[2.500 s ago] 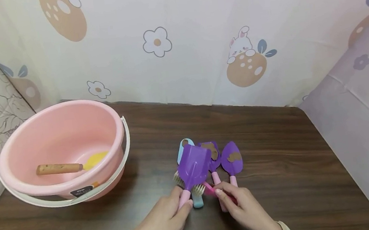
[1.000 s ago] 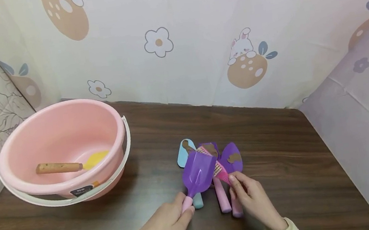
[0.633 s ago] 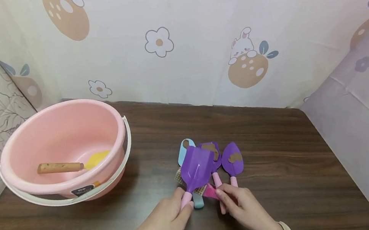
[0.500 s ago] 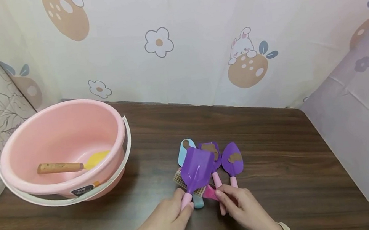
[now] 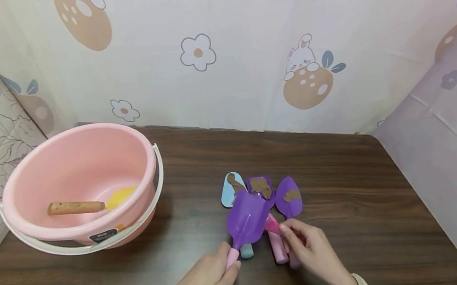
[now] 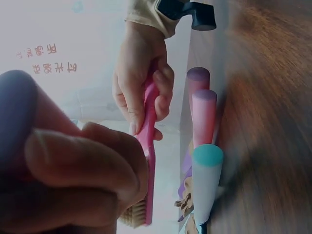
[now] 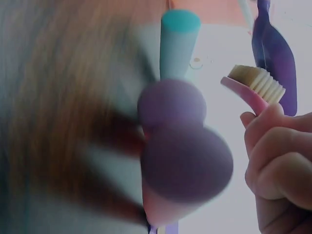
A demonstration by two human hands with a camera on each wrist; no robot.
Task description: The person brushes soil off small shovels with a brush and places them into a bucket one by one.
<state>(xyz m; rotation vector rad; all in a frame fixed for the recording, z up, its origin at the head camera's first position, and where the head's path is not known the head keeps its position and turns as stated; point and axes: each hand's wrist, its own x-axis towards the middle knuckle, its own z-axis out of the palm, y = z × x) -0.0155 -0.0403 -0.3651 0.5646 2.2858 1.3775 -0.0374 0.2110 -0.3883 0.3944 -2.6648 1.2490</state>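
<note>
My left hand (image 5: 204,278) grips the pink handle of a purple toy shovel (image 5: 247,218), its blade raised over the other tools. In my right hand (image 5: 317,255) is a pink scrub brush (image 7: 248,97), pinched by its handle. Pale bristles (image 7: 261,80) lie right at the shovel's underside in the right wrist view; from the head, the blade hides them. On the table below are a light-blue shovel (image 5: 227,194), a square purple shovel (image 5: 271,204) and a pointed purple shovel (image 5: 289,208), each with a brown patch on its blade.
A pink bucket (image 5: 74,142) with a white handle stands at the left of the brown wooden table (image 5: 324,159). Inside it lies a yellow shovel (image 5: 74,207) with a wooden handle. Printed curtains (image 5: 240,65) close off the back and sides.
The brush has gone back and forth beneath the shovel blade. Since half a second ago my right hand has shifted right and slightly up, and the shovel blade has dipped slightly.
</note>
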